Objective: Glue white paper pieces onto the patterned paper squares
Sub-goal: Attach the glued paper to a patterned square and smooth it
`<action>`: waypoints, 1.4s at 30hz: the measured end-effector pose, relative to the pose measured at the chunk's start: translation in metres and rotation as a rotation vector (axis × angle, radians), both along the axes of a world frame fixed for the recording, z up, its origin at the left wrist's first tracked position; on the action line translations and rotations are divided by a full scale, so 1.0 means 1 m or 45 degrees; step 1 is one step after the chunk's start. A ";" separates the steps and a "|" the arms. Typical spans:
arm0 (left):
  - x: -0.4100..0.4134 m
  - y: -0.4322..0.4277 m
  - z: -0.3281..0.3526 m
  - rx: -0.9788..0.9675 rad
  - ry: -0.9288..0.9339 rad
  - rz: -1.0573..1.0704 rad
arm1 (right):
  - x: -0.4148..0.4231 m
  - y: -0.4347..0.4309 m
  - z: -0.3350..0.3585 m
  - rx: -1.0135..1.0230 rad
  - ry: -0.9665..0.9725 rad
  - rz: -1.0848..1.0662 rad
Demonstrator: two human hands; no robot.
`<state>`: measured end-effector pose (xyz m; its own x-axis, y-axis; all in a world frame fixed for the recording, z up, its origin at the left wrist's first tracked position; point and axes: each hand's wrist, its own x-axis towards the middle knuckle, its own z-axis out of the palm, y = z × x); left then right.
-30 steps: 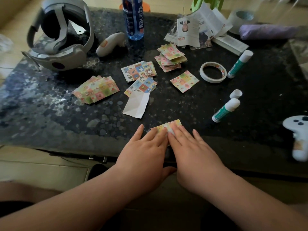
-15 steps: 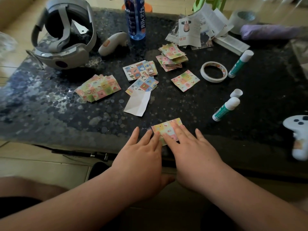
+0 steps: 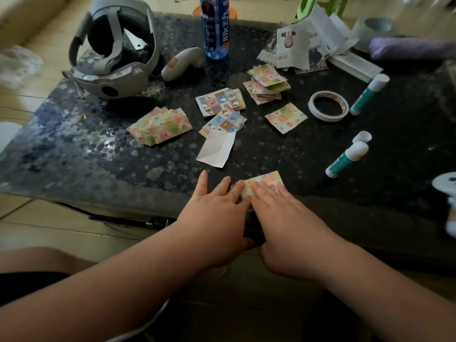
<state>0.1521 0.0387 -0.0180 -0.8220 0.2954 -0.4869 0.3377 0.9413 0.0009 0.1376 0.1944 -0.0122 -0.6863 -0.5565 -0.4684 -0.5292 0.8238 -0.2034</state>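
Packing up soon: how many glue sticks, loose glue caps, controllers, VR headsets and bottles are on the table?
Glue sticks: 2
Loose glue caps: 1
Controllers: 2
VR headsets: 1
Bottles: 1
Total: 7

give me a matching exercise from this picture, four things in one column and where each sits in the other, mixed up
Things:
1. headset
2. bottle
3. tape roll
4. white paper

Places:
a. upright at the back
b. flat, right of a lone patterned square
c. far left, beside a controller
d. against the near side of the blue patterned squares

Pairs: 1-c, 2-a, 3-b, 4-d
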 end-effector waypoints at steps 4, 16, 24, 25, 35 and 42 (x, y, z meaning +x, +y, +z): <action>-0.001 -0.001 -0.002 -0.012 0.011 -0.024 | -0.006 0.000 0.000 -0.060 -0.007 -0.075; 0.000 0.001 0.002 -0.027 -0.008 -0.018 | 0.002 -0.006 0.002 0.136 0.064 0.002; 0.000 -0.002 -0.002 -0.026 0.016 -0.016 | 0.001 -0.001 0.005 0.282 0.053 -0.127; 0.000 -0.002 -0.002 -0.022 0.016 -0.013 | 0.008 -0.003 0.005 0.325 0.068 -0.067; -0.003 0.001 0.006 -0.063 -0.033 -0.026 | 0.002 0.013 0.002 0.464 0.083 -0.141; 0.012 0.005 -0.007 -0.024 0.115 0.013 | 0.004 0.010 0.009 0.372 0.098 -0.208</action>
<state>0.1638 0.0440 -0.0253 -0.8655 0.2786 -0.4162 0.3263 0.9441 -0.0465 0.1412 0.2044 -0.0033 -0.7948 -0.2862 -0.5352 -0.3900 0.9165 0.0892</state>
